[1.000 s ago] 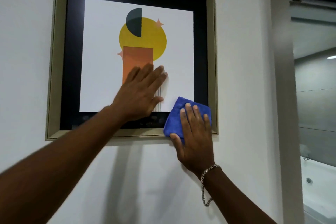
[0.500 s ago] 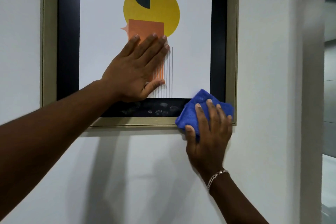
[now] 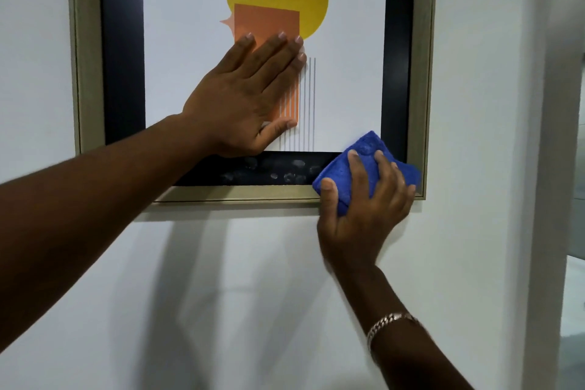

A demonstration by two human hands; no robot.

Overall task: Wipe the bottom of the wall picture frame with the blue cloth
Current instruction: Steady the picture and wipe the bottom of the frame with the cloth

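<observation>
The picture frame hangs on a white wall, beige wood around a black border and a print with yellow, orange and dark shapes. My left hand lies flat and open on the glass over the print. A folded blue cloth is pressed against the frame's bottom right corner by my right hand, fingers spread over it, thumb at its left edge. Pale fingerprint smudges show on the black bottom border between my hands.
White wall stretches below and beside the frame. A wall corner runs vertically at the right, with a dim room beyond it. A metal bracelet circles my right wrist.
The view has come closer and the frame sits higher and larger. My right hand with the cloth has slid right along the bottom edge to the corner. My left hand stays flat on the glass.
</observation>
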